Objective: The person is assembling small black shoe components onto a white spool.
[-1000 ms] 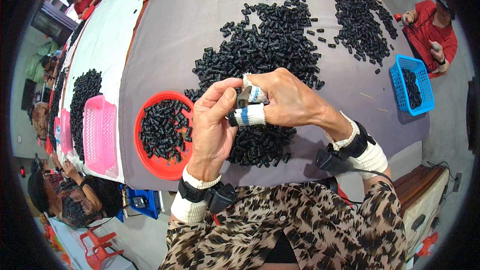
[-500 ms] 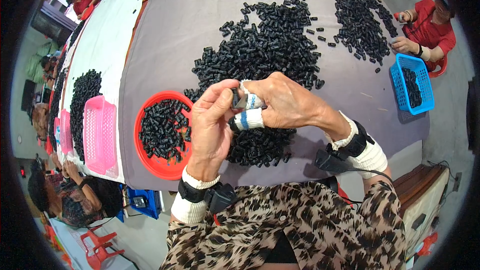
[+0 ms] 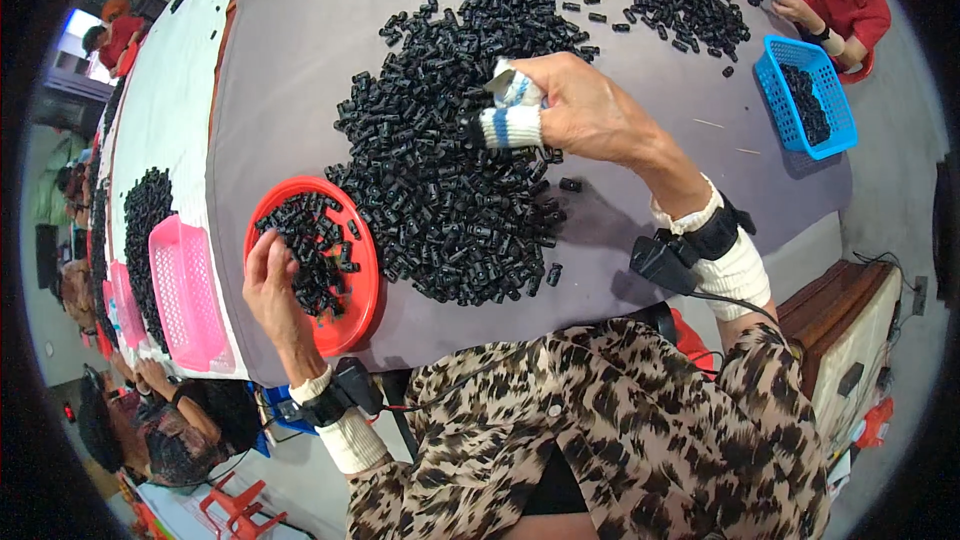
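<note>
My left hand (image 3: 268, 288) is over the left rim of a round red basin (image 3: 368, 290) partly filled with small black cylindrical pieces (image 3: 305, 215). Its fingers are loosely bent and slightly blurred, with no piece visible in them. My right hand (image 3: 600, 110) is closed above a large heap of the same black pieces (image 3: 450, 200). White wraps with blue marks (image 3: 512, 127) cover its thumb and finger. Between them juts a small flat grey blade-like tool (image 3: 498, 78), mostly hidden. A dark tip shows at the lower wrap's end, hard to tell from the heap.
Pink baskets (image 3: 185, 290) stand on the white-covered table to the left, beside another black heap (image 3: 150, 220). At the right, a person in red (image 3: 845, 0) works near a blue basket (image 3: 820, 140). Cables run from the bands on my wrists.
My hands were together over the heap; now they are apart. The left has moved left and down to the basin, the right up. The view has shifted a little.
</note>
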Motion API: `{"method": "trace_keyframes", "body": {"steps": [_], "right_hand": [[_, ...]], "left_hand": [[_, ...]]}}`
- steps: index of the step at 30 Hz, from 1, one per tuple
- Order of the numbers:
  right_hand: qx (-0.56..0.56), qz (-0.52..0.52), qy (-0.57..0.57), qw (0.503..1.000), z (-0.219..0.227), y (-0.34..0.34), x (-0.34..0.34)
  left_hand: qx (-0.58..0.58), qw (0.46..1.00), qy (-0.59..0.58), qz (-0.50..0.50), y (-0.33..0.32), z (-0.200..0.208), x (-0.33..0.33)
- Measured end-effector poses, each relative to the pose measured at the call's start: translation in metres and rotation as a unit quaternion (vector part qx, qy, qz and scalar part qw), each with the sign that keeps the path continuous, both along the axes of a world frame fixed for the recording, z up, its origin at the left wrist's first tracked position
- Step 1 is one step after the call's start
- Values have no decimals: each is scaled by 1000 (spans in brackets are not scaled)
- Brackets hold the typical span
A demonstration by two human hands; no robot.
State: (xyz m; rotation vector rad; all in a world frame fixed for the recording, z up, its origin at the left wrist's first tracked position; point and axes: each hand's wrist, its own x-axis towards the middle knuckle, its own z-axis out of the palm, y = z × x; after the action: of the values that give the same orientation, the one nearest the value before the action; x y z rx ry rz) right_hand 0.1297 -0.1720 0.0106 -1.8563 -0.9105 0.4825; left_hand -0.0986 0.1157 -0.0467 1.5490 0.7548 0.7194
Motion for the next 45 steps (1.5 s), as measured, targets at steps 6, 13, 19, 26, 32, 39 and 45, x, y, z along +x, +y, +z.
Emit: {"method": "trace_keyframes", "body": {"steps": [6, 13, 19, 26, 32, 39, 45], "right_hand": [[-4, -34, 15, 999, 10, -20, 3], [31, -64, 21, 997, 15, -43, 9], [35, -77, 35, 996, 7, -53, 13], [33, -75, 47, 996, 9, -44, 10], [56, -25, 54, 997, 47, 0, -9], [138, 63, -28, 988, 71, 64, -40], [157, 44, -57, 985, 57, 71, -46]], "left_hand": [[96, 930, 102, -339, -126, 26, 101], [436, 740, 58, -509, -217, -43, 154], [488, 702, 27, -519, -227, -73, 160], [295, 800, 39, -522, -195, -32, 158], [-359, 855, -185, -326, -109, 65, 120], [-362, 832, -300, -293, -92, 92, 89], [-337, 871, -273, -231, -93, 89, 89]]}}
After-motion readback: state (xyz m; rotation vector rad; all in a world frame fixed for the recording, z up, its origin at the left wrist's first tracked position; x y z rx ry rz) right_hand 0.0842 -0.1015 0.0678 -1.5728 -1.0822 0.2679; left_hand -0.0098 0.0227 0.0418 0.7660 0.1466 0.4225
